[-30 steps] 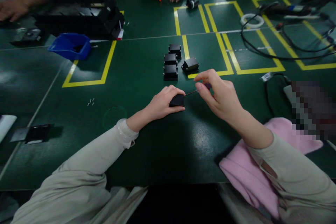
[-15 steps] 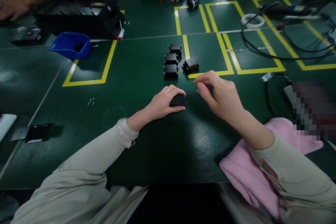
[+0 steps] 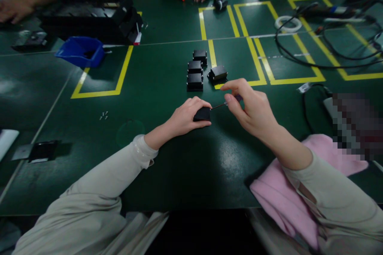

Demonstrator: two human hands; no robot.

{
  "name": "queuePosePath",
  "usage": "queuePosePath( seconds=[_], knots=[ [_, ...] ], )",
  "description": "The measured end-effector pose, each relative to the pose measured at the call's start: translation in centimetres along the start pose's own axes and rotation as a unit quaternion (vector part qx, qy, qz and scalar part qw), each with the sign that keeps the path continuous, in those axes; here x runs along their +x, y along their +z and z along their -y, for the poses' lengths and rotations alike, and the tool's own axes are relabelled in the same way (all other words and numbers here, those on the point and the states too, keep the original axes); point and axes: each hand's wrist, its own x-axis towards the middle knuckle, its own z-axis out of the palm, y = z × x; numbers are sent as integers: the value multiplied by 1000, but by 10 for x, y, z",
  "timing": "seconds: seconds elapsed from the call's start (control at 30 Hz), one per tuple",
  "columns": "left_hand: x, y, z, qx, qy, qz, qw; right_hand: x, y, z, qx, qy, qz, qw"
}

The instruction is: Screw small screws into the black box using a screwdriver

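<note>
A small black box (image 3: pixel 202 114) rests on the green table, with my left hand (image 3: pixel 187 116) wrapped around it, thumb at the near side and fingers over the far side. My right hand (image 3: pixel 249 105) grips a screwdriver (image 3: pixel 219 106) by its dark handle, which the fingers partly hide. The thin shaft lies nearly level and its tip meets the right end of the box. Beyond my hands stand several similar black boxes: a short row of them (image 3: pixel 195 81) and one turned at an angle (image 3: pixel 218 73).
Loose screws (image 3: pixel 103 116) lie to the left, a blue bin (image 3: pixel 80 51) further back. A large black housing (image 3: pixel 86 18) stands behind it, near a co-worker's hands. Right of me are a pink cloth (image 3: pixel 284 191), black cables (image 3: pixel 299 57) and a white tape roll (image 3: pixel 288 24).
The fingers of my right hand have shifted slightly on the screwdriver handle. My left hand and the box stay in place.
</note>
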Motion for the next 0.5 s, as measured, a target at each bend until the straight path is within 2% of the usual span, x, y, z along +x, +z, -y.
queuePosePath(
  seconds=[0.5],
  knots=[
    [0, 0, 0, -1, 3, -2, 1000, 0, 1, 0, 7, 0, -6, 1000]
  ],
)
